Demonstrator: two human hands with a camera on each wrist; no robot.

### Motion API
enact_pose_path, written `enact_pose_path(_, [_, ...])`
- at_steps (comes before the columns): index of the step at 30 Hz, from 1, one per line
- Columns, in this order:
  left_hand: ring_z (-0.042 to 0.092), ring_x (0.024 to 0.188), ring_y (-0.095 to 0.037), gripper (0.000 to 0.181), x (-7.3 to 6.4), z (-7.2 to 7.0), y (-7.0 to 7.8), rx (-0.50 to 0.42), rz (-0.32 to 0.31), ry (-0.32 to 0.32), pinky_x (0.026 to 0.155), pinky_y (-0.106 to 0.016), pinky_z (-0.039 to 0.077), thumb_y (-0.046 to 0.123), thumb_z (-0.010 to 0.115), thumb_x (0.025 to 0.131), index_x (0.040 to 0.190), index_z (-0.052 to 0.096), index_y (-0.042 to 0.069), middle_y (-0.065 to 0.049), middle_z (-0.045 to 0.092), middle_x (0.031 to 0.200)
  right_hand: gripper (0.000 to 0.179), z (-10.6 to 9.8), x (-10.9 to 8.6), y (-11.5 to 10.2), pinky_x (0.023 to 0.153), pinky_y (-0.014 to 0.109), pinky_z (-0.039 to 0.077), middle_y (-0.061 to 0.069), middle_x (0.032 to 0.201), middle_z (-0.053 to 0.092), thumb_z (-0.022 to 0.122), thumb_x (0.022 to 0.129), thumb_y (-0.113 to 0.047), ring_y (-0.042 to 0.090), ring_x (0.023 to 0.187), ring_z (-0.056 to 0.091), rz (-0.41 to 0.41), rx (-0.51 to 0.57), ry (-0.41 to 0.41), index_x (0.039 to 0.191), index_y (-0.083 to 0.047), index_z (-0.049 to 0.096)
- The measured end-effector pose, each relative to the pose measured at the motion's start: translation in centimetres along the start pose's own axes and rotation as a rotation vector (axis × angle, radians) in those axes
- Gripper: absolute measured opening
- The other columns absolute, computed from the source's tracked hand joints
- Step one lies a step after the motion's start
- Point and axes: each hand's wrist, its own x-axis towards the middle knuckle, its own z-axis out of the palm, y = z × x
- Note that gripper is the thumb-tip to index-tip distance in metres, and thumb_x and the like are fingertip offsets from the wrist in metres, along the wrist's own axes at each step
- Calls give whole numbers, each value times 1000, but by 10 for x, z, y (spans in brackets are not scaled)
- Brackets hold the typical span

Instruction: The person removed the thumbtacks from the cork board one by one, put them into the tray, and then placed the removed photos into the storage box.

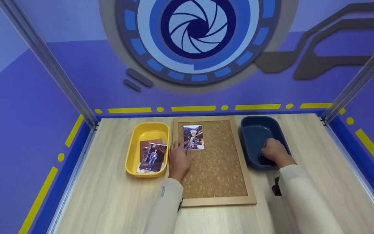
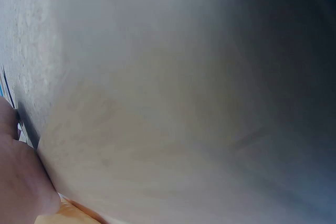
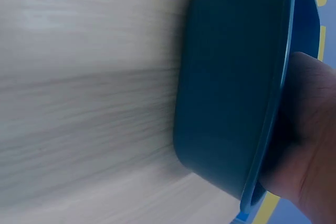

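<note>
A photo [image 1: 193, 136] lies upright on the upper left part of the framed cork board [image 1: 218, 169]. My left hand [image 1: 179, 159] rests over the board's left frame, its fingertips at the photo's lower left corner. In the left wrist view only part of that hand [image 2: 23, 182] shows at the lower left edge. My right hand [image 1: 274, 151] reaches down into the dark blue tray [image 1: 250, 156], fingers bent toward its bottom. The tray's near wall [image 3: 231, 87] hides those fingertips in the right wrist view, and I cannot tell what they hold.
Left of the board stands a yellow tray [image 1: 130, 162] with several loose photos [image 1: 154, 157] in it. A small black object [image 1: 276, 187] shows beside the right sleeve. The wooden table [image 1: 99, 182] meets purple-blue panels [image 1: 73, 78] at the back and sides.
</note>
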Motion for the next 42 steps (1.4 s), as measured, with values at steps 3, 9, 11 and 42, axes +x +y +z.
enact_pose_path(3, [53,119,-28,28,1,0,0,11,1,0,105,-45,40,25,66,93,119,68,16,-5,60,124,17,0,1,-4,61,37,38,3,69,40,49,85,-8,24,64,45,-5,-2,-4,69,-11,42])
enact_pose_path(9, [53,119,-28,27,3,-2,2,-2,3,-13,105,-44,40,25,65,94,119,68,15,-5,60,122,11,1,3,-8,65,39,39,7,74,45,49,86,-9,26,70,48,-2,0,3,76,-7,48])
enact_pose_path(11, [52,119,-27,26,4,-3,3,-5,0,-12,105,-44,40,26,64,95,119,68,15,-4,60,121,10,1,3,-8,66,40,40,8,75,47,49,86,-9,27,70,48,-8,-2,15,77,-6,49])
enact_pose_path(42, [53,119,-27,28,1,-1,2,12,-25,-11,105,-44,41,26,65,94,119,67,16,-5,60,124,22,-16,-9,-42,89,54,46,19,106,57,50,98,-14,37,101,56,-97,189,478,111,0,62])
